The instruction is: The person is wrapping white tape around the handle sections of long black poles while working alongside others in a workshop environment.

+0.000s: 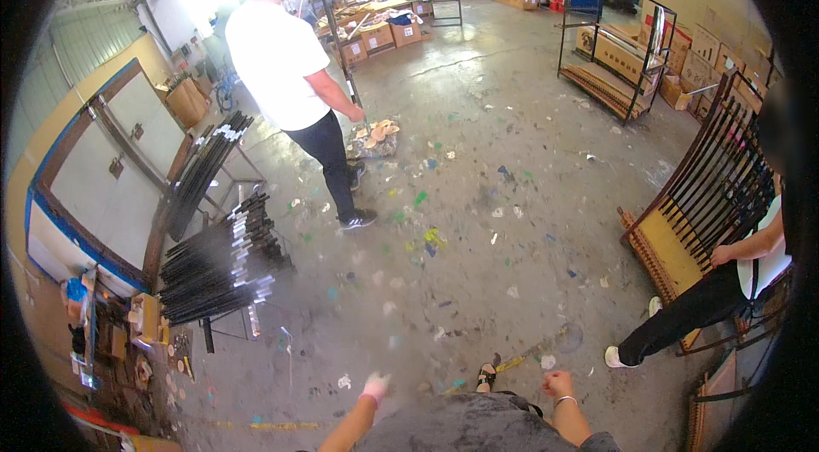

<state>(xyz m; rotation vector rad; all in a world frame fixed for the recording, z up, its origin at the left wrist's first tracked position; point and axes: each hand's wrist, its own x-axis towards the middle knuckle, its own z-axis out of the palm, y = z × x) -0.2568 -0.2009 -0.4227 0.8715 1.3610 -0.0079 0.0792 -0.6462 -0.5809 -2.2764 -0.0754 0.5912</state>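
My left hand (375, 385) hangs low in front of me over the concrete floor, pale at the fingers as if covered. A smear in the picture hides how its fingers lie. My right hand (559, 383) is curled into a loose fist with nothing visible in it, and a light band (565, 401) circles that wrist. Neither hand touches anything that I can see. Between them show my dark grey clothing (465, 426) and one foot in a dark sandal (486, 377). Nearest to the hands is the scrap-strewn floor (444, 307).
On the left, bundles of black rods (217, 269) lie on stands. Ahead, a person in white (277, 68) holds an upright pole beside a scrap pile (375, 136). At right, another person's hand (723, 256) is by a rack of black rods (708, 170). A wheeled cage (614, 51) stands farther back.
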